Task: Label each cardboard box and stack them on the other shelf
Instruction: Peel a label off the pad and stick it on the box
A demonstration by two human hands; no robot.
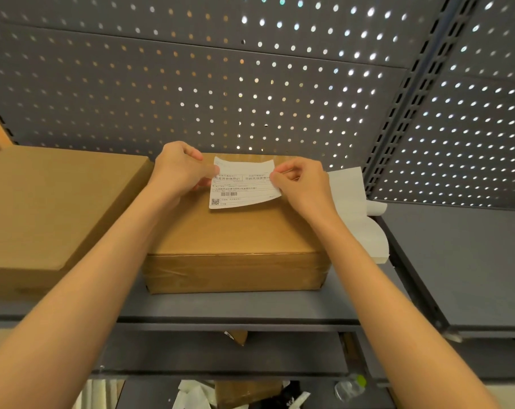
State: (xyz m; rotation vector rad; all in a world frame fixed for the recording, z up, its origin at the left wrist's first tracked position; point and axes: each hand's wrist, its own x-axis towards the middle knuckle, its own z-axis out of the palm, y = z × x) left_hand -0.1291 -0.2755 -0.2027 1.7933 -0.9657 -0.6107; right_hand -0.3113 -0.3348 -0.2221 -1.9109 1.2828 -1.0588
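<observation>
A brown cardboard box point(235, 240) sits on the grey shelf point(250, 308) in front of me. Over its far top I hold a white shipping label point(241, 187) with printed text, a barcode and a QR code. My left hand point(181, 169) pinches the label's left edge and my right hand point(302, 181) pinches its right edge. The label's lower part rests on the box lid, its upper part curls up. A second, larger flat cardboard box point(49, 208) lies to the left on the same shelf.
White backing paper strips point(359, 214) hang over the shelf's right end beside the box. A grey pegboard wall point(250, 84) stands behind. Another grey shelf point(469, 261) lies to the right. Below, paper scraps and a box point(244, 394) lie scattered.
</observation>
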